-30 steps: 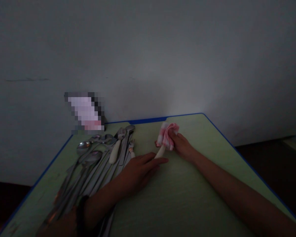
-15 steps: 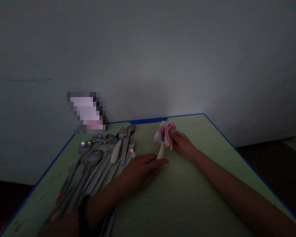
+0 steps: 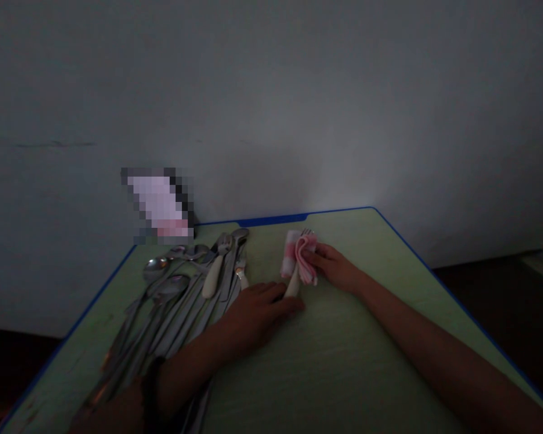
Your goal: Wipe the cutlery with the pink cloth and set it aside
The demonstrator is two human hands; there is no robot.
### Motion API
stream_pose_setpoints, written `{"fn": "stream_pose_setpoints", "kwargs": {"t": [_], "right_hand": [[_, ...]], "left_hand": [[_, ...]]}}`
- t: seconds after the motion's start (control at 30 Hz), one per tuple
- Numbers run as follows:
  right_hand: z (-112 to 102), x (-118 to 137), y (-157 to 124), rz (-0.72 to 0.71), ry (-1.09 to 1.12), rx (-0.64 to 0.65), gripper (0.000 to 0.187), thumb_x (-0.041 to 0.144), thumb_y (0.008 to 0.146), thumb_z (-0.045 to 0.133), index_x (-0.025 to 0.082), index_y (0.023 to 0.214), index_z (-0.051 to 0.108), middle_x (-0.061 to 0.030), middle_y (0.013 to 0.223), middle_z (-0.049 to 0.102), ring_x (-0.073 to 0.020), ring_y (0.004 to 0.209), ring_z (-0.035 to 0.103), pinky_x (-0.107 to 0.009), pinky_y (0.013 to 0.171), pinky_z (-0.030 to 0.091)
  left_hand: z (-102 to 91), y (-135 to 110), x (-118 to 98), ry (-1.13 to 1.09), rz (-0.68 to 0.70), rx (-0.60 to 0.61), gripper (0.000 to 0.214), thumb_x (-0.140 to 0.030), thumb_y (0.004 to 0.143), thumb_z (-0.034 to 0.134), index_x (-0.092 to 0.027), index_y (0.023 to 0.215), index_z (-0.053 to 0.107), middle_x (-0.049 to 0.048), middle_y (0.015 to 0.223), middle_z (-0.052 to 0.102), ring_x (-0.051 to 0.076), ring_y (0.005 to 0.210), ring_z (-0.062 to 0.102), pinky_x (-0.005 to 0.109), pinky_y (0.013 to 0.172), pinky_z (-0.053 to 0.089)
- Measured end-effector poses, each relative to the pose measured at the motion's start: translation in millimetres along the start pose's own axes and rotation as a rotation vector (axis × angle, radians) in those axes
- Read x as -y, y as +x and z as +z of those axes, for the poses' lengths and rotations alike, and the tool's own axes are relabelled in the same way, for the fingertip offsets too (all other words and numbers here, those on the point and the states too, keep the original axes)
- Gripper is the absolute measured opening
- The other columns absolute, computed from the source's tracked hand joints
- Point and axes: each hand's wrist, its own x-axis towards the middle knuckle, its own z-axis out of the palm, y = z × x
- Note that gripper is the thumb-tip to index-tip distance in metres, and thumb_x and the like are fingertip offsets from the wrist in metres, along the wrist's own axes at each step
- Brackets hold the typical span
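Through the head view, my only feed, I see the left hand (image 3: 260, 310) gripping the pale handle of a fork (image 3: 292, 286) above the middle of the table (image 3: 389, 337), while the right hand (image 3: 332, 265) pinches a folded pink-and-white cloth (image 3: 304, 253) around its neck. What has just changed: the cloth hid the tines a moment ago; now it has come nearer along the fork and the tine tips poke out on the far side. I judge that the rubbing has shifted from the head to the neck, with the handle kept steady. The cutlery pile (image 3: 181, 328) lies to the left, partly under the left forearm.
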Motion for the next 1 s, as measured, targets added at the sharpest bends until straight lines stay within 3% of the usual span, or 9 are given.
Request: {"fn": "stream_pose_setpoints", "kwargs": {"t": [0.2, 0.33, 0.57, 0.77, 0.9, 1.0], "right_hand": [[0, -1, 5, -0.017, 0.292, -0.265, 0.027, 0.039, 0.067, 0.072, 0.018, 0.081, 0.065, 0.0011, 0.073, 0.064, -0.011, 0.065, 0.055, -0.024, 0.065, 0.044], [1, 2, 5, 0.012, 0.35, -0.221, 0.029, 0.038, 0.065, 0.074, 0.016, 0.083, 0.065, 0.0001, 0.075, 0.065, -0.0107, 0.066, 0.056, -0.024, 0.067, 0.046], [5, 3, -1, 0.012, 0.221, -0.116, 0.028, 0.034, 0.064, 0.076, 0.017, 0.083, 0.065, 0.0033, 0.072, 0.063, -0.0083, 0.066, 0.055, -0.02, 0.065, 0.044], [8, 5, 4, -0.011, 0.306, -0.238, 0.026, 0.032, 0.064, 0.073, 0.016, 0.082, 0.063, 0.0017, 0.071, 0.063, -0.0101, 0.065, 0.056, -0.022, 0.063, 0.045], [5, 5, 5, 0.017, 0.29, -0.314, 0.019, 0.033, 0.071, 0.059, 0.016, 0.08, 0.058, 0.002, 0.064, 0.059, -0.0111, 0.055, 0.052, -0.024, 0.054, 0.044], [2, 6, 0, 0.082, 0.039, -0.194, 0.018, 0.033, 0.072, 0.054, 0.015, 0.074, 0.056, 0.0022, 0.058, 0.054, -0.0104, 0.048, 0.046, -0.023, 0.046, 0.038]], "left_hand": [[-1.7, 1, -2, -0.166, -0.1, -0.077, 0.031, -0.024, 0.095, 0.037, -0.025, 0.124, 0.047, 0.0034, 0.098, 0.062, 0.015, 0.083, 0.059, 0.027, 0.072, 0.046], [0.0, 1, -1, -0.152, -0.104, -0.079, 0.028, -0.022, 0.094, 0.039, -0.026, 0.118, 0.052, 0.0039, 0.1, 0.06, 0.016, 0.087, 0.058, 0.027, 0.072, 0.046], [-1.5, 0, 3, -0.134, -0.093, -0.041, 0.037, -0.008, 0.085, 0.042, -0.026, 0.116, 0.052, 0.0045, 0.102, 0.059, 0.018, 0.092, 0.056, 0.028, 0.074, 0.046], [-1.4, 2, 1, -0.216, -0.1, -0.057, 0.027, -0.013, 0.089, 0.038, -0.022, 0.107, 0.055, 0.0059, 0.11, 0.057, 0.019, 0.099, 0.054, 0.032, 0.083, 0.044], [-6.7, 2, -2, -0.369, -0.223, -0.095, 0.019, -0.023, 0.093, 0.036, -0.02, 0.102, 0.052, 0.0043, 0.099, 0.059, 0.016, 0.088, 0.056, 0.029, 0.078, 0.044], [-12.4, 2, -3, -0.473, -0.349, -0.117, 0.021, -0.032, 0.094, 0.034, -0.019, 0.097, 0.05, 0.0018, 0.085, 0.058, 0.014, 0.074, 0.055, 0.026, 0.068, 0.043]]}}
